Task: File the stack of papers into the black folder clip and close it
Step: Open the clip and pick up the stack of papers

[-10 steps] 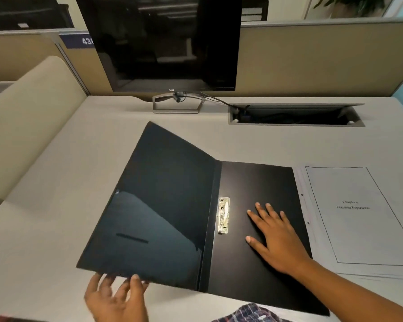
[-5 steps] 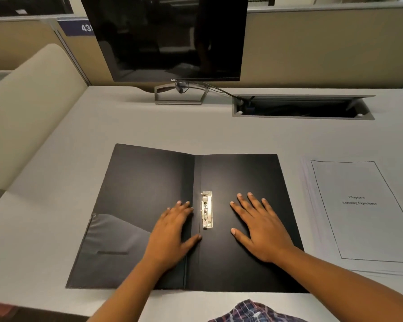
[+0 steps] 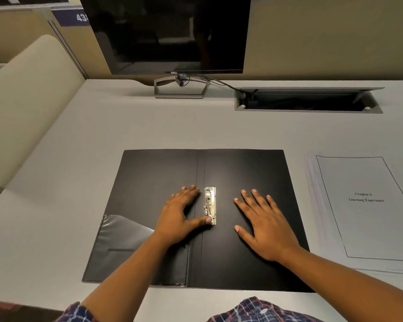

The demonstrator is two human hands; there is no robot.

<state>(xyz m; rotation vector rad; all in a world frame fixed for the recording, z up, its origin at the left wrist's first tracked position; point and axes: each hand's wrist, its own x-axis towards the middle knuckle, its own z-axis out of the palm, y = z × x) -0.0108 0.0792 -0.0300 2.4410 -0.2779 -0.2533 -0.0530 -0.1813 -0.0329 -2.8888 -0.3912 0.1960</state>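
Note:
The black folder [image 3: 242,168] lies open and flat on the desk in front of me. Its metal clip [image 3: 210,205] sits just right of the spine, lying flat. My left hand [image 3: 180,217] rests palm down on the left cover beside the spine, its thumb tip touching the clip's lower end. Flat on the right cover, fingers spread, lies my right hand [image 3: 266,225], a little right of the clip. The stack of papers [image 3: 368,217] lies to the right of the folder, its printed title page facing up. Neither hand holds anything.
A dark monitor [image 3: 168,33] on a stand [image 3: 180,89] is at the back of the grey desk [image 3: 79,159]. An open cable tray [image 3: 308,102] is recessed at the back right. Beige partitions [image 3: 323,38] close off the back and left.
The left cover has gone from raised to flat on the desk. My left hand moved from the folder's front edge onto the left cover, its thumb now at the clip. My right hand stayed in place.

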